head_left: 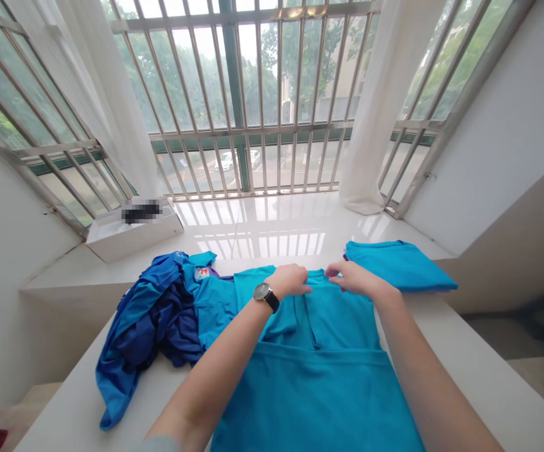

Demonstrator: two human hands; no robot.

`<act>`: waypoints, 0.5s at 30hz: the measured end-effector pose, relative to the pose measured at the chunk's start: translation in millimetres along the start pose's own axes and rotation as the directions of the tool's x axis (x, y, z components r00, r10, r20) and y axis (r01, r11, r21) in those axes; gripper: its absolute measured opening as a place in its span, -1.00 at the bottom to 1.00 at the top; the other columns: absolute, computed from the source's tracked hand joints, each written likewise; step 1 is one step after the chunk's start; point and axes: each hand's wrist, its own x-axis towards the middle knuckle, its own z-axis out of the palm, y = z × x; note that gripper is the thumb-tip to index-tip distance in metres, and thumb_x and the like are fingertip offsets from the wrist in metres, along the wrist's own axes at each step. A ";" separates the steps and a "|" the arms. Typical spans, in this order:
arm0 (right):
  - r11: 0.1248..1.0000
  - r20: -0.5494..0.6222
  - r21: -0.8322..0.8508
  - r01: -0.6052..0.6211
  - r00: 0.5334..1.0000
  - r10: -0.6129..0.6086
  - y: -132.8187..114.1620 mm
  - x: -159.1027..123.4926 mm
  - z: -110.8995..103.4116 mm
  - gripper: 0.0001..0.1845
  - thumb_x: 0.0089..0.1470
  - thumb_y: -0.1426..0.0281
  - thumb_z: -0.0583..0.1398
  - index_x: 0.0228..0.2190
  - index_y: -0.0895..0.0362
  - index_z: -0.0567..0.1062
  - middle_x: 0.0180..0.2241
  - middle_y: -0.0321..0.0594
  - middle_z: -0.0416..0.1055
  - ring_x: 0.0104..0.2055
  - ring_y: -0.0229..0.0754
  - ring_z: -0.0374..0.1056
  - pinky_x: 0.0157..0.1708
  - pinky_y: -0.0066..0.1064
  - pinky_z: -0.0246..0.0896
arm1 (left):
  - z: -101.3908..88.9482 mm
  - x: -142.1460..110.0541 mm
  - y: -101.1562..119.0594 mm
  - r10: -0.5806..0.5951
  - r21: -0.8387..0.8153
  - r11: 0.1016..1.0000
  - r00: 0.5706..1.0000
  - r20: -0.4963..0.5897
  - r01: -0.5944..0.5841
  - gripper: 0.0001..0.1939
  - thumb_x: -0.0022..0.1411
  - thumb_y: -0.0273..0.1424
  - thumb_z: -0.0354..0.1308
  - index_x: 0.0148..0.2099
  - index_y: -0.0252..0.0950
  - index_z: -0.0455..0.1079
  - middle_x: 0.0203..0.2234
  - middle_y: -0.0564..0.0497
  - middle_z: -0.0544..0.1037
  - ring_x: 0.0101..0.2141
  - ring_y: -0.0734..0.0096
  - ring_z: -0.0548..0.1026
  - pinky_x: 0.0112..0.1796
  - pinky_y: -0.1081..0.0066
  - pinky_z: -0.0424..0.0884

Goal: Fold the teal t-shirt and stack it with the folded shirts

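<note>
A turquoise shirt [319, 370] lies flat on the white table [488, 376] in front of me, its sides folded inward and its collar end pointing away. My left hand [290, 280], with a dark wristwatch, pinches the far collar edge with curled fingers. My right hand [351, 277] grips the same edge a little to the right, fingers closed on the cloth. The two hands are a few centimetres apart.
A heap of dark blue and turquoise clothes [159, 314] lies to the left. A folded turquoise garment [398, 263] rests at the far right. A white box [133, 229] sits on the glossy window ledge [272, 220], before barred windows and white curtains.
</note>
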 end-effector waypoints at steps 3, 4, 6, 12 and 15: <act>0.999 0.045 0.003 -0.034 0.998 0.033 9.5 2.4 2.7 -0.74 0.12 0.51 0.13 -0.17 0.17 0.54 -0.14 -0.13 0.56 -0.51 -0.31 0.40 -0.51 -0.51 0.24 | 15.2 8.1 4.0 -0.014 -0.001 1.000 1.000 -0.018 0.014 -0.72 0.20 -0.23 0.18 -0.12 -0.29 0.51 -0.19 -0.18 0.59 -0.16 0.07 0.56 -0.23 0.30 0.47; 0.999 0.063 0.005 -0.041 0.997 0.041 12.6 2.5 2.9 -0.73 0.11 0.52 0.13 -0.16 0.17 0.53 -0.13 -0.13 0.55 -0.51 -0.31 0.39 -0.51 -0.51 0.24 | 19.1 8.5 3.7 -0.017 -0.005 1.000 0.999 -0.028 0.016 -0.72 0.21 -0.24 0.16 -0.11 -0.28 0.50 -0.18 -0.18 0.59 -0.16 0.08 0.56 -0.23 0.30 0.47; 0.999 0.099 0.006 -0.053 0.994 0.052 17.4 2.3 3.0 -0.70 0.06 0.53 0.16 -0.14 0.17 0.53 -0.11 -0.14 0.54 -0.51 -0.32 0.40 -0.50 -0.51 0.25 | 25.4 8.7 1.7 -0.016 -0.017 1.000 0.999 -0.040 0.015 -0.73 0.23 -0.23 0.13 -0.10 -0.26 0.47 -0.18 -0.14 0.58 -0.18 0.12 0.56 -0.24 0.32 0.47; 0.994 0.152 -0.062 -0.095 0.983 0.104 20.4 3.6 3.4 -0.65 -0.11 0.48 0.29 -0.18 0.18 0.55 -0.26 -0.13 0.53 -0.32 -0.14 0.45 -0.43 -0.47 0.23 | 38.9 12.9 -1.2 -0.081 -0.112 0.991 0.994 -0.073 0.072 -0.77 0.21 -0.19 0.11 -0.23 -0.23 0.43 -0.25 -0.06 0.58 -0.23 0.18 0.56 -0.31 0.38 0.43; 0.991 0.156 -0.095 -0.095 0.982 0.109 20.5 5.8 2.9 -0.68 -0.17 0.43 0.33 -0.26 0.15 0.56 -0.20 -0.10 0.51 -0.22 -0.07 0.44 -0.37 -0.44 0.24 | 41.1 13.9 -0.3 -0.067 -0.175 0.983 0.995 -0.070 0.054 -0.84 0.17 -0.26 0.13 -0.25 -0.21 0.41 -0.28 -0.02 0.58 -0.25 0.22 0.55 -0.34 0.41 0.39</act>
